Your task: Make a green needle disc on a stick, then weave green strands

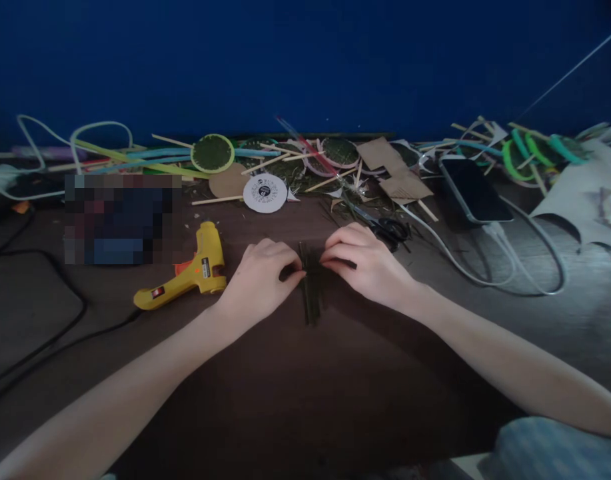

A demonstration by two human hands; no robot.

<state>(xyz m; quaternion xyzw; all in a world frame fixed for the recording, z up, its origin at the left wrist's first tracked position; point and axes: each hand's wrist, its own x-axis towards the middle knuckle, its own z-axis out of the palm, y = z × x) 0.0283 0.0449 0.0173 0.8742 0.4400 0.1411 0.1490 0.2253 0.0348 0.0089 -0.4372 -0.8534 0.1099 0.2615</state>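
A small bundle of thin, dark green stems (312,300) lies lengthwise on the dark table between my two hands. My left hand (265,275) is closed, with its thumb and forefinger pinched on the bundle's left edge. My right hand (368,265) is at the right side of the stems, fingers bent and drawn together towards the thumb. Whatever its fingertips may hold is too small to make out. Left of my left hand rests a yellow glue gun (205,263) on its side. Black-handled scissors (388,228) lie just beyond my right hand.
Along the blue wall (305,60) runs a clutter of sticks, straws and green-filled rings (212,154). A white round label (265,193) lies before it. To the right are a phone (475,190) with white cables and torn paper (585,193). Black cord (75,287) crosses the left.
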